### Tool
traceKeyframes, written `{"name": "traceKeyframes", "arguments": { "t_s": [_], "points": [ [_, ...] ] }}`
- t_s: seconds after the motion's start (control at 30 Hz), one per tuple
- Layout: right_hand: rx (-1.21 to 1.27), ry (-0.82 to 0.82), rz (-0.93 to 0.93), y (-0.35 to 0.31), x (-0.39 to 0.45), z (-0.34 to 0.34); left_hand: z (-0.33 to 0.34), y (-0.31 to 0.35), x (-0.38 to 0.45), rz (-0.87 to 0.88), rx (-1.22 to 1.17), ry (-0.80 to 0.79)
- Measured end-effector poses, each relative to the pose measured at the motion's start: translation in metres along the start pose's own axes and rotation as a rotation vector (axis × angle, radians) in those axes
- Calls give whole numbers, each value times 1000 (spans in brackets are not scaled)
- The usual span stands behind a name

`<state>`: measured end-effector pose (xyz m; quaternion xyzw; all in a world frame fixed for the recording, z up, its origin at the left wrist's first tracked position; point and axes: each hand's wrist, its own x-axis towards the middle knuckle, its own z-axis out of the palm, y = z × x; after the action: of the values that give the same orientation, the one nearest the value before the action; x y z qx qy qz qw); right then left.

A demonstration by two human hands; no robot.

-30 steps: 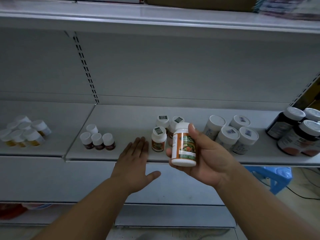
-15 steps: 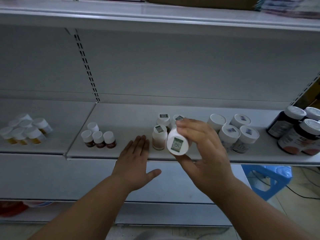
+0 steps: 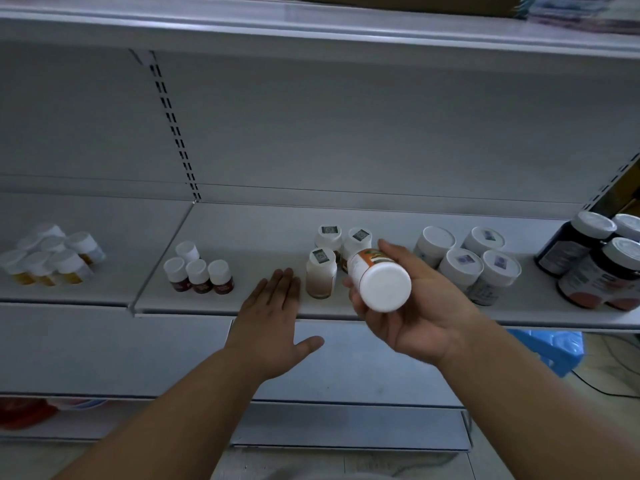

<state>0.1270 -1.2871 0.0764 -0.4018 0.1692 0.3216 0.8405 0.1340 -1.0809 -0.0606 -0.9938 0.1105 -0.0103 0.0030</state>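
White plastic with an orange label: that is the pill bottle [image 3: 381, 282] we hold in our right hand [image 3: 426, 317]. It lies tipped on its side in the air, just in front of the shelf [image 3: 259, 230] and above its front edge. A plain round white end is turned toward us and the label runs away behind it. Our fingers and thumb are curled round its body, so this hand is grasping the bottle and nothing else bears it.

Our left hand [image 3: 273, 323] holds nothing. It is flat and palm down, the four fingers straight and close together, the thumb spread out to the side. Its fingertips reach over the shelf's front lip; we cannot tell whether they touch the surface.

Just beyond the held bottle stand three matching bottles [image 3: 321, 271], upright, each with a square code sticker on its cap. The nearest is just right of our left fingertips. Further left is a cluster of small brown bottles [image 3: 199, 271]. To the right stand white tubs [image 3: 467, 261], then dark jars [image 3: 595, 261] at the far end. On the neighbouring shelf section to the left are yellow-filled bottles [image 3: 52, 254]. A blue stool [image 3: 547, 351] shows below the shelf on the right.
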Motion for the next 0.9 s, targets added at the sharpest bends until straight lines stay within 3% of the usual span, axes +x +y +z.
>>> {"name": "traceKeyframes", "arguments": {
  "t_s": [0.13, 0.23, 0.3, 0.4, 0.5, 0.83, 0.9],
  "points": [
    [-295, 88, -297, -11, 20, -9, 2, -3, 0, 18, -18, 3],
    [-995, 278, -621, -17, 34, -19, 3, -3, 0, 26, -33, 11],
    [-1328, 320, -705, -21, 41, -24, 3, -3, 0, 29, -27, 6],
    [-1508, 255, -715, -22, 55, -31, 3, -4, 0, 31, -22, 8],
    [-1581, 239, -673, -20, 66, -40, 5, -5, -1, 37, -27, 34],
    [-1439, 273, -700, -15, 72, -47, 10, -6, 0, 57, -26, 65],
    [-1409, 287, -781, -18, 68, -48, 11, -7, 1, 55, -26, 70]
  ]
}}
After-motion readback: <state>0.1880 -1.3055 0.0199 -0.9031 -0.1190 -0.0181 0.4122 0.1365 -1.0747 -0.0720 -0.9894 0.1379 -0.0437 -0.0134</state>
